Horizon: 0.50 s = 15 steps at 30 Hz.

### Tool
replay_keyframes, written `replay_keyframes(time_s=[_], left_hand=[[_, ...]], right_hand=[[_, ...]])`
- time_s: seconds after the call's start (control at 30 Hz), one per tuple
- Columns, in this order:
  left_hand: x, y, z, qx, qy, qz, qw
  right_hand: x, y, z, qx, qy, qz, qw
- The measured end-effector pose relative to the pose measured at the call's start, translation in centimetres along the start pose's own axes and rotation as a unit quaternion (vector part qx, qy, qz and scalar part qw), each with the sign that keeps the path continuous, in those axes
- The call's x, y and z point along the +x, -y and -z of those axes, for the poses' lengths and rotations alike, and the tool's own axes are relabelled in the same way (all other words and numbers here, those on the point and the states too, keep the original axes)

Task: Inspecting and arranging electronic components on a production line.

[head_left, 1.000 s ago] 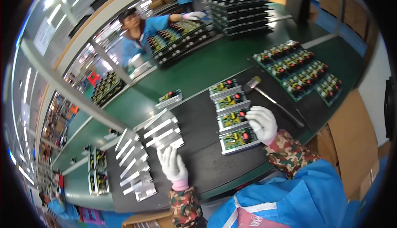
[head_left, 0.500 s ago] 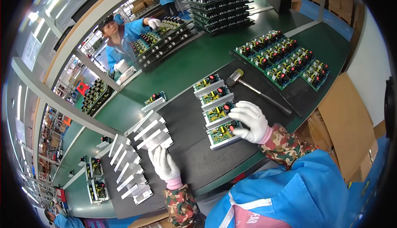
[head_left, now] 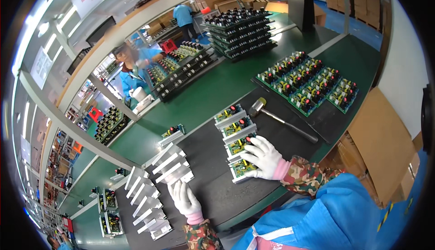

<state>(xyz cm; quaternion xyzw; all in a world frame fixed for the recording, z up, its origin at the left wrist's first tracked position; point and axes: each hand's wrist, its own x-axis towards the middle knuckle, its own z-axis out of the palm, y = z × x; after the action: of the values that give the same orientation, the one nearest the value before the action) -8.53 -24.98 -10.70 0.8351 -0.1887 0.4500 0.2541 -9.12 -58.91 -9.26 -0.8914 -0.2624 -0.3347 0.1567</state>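
My left hand (head_left: pixel 185 200), white-gloved, has its fingers stretched out, fingertips at the near end of a short column of angled silver metal brackets (head_left: pixel 171 166). No held thing shows in it. My right hand (head_left: pixel 265 160), also gloved, lies over the right end of the nearest circuit board (head_left: pixel 237 168), fingers spread and thumb by its near edge. That board ends a column of several green boards, each with a silver metal strip (head_left: pixel 240 136) along it. Part of the nearest board is hidden under the hand.
Right of the column lies a hammer (head_left: pixel 283 122). Beyond it, more circuit boards (head_left: pixel 308 80) lie in rows. Another bracket column (head_left: pixel 147 204) stands at left. Stacked board trays (head_left: pixel 238 34) rise at the back, where a co-worker (head_left: pixel 133 71) handles boards. A metal frame post (head_left: pixel 77 118) crosses the left.
My right hand has moved left and farther over the nearest board. My left hand stays by the brackets. The whole view has shifted, and the co-worker's hand has drawn back from the boards.
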Motion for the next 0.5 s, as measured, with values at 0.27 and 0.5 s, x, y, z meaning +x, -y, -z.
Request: replay_keyframes(time_s=[0.27,0.5], left_hand=[[0.4,-0.3,-0.1,-0.004,-0.005,0.007,1.000],[0.4,-0.3,-0.1,-0.005,-0.003,0.019,1.000]], right_hand=[[2.1,0.0,2.0,0.001,-0.007,0.007,1.000],[2.6,-2.7,1.6,0.054,-0.183,0.009,0.982]])
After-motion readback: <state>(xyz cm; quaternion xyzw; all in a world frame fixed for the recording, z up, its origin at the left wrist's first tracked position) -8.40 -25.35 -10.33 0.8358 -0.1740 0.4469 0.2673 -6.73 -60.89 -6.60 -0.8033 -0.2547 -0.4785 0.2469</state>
